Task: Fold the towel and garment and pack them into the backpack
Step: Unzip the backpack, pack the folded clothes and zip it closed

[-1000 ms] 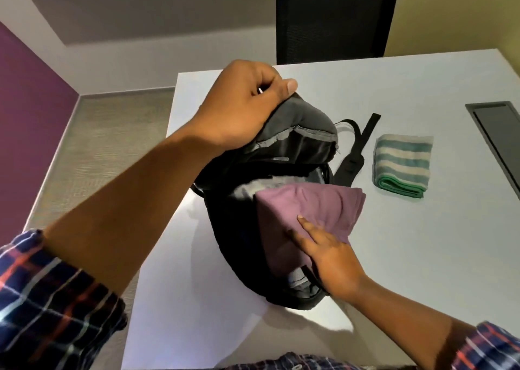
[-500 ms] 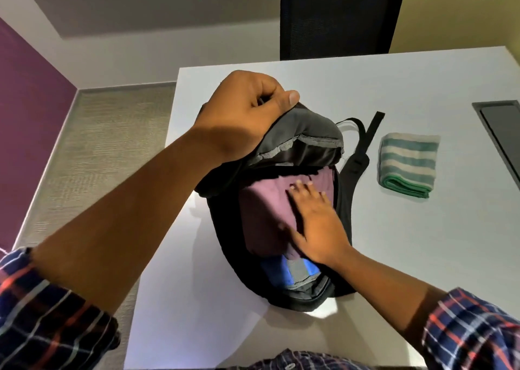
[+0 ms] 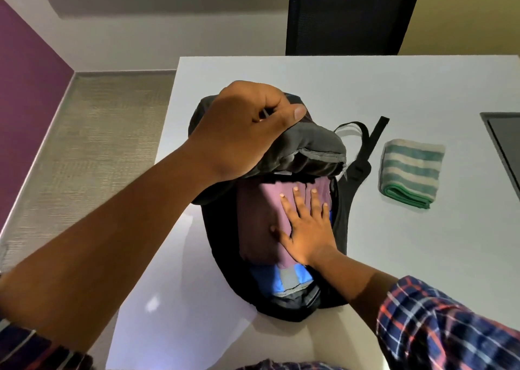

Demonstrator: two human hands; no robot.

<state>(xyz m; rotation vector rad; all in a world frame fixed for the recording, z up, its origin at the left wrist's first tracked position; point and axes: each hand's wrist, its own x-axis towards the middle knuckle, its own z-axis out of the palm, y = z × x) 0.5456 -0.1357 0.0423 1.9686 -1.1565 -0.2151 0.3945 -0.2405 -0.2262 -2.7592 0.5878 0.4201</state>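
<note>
A black backpack (image 3: 342, 229) lies open on the white table (image 3: 422, 257). My left hand (image 3: 242, 127) grips its grey top flap (image 3: 315, 144) and holds it lifted. Inside the main compartment lies the folded mauve garment (image 3: 256, 229), over a blue lining. My right hand (image 3: 306, 229) rests flat on the garment with fingers spread, pressing it down. The folded towel (image 3: 410, 169), striped green and cream, sits on the table to the right of the backpack, apart from both hands.
Backpack straps (image 3: 363, 155) trail toward the towel. A dark recessed panel (image 3: 503, 147) lies at the table's right edge. A black chair back (image 3: 346, 14) stands behind the far edge. The table's left edge drops to carpeted floor (image 3: 92, 150).
The garment went from half outside the backpack's opening to fully inside. My right hand slid with it, deeper under the flap, and now lies flat. My left hand kept the flap raised.
</note>
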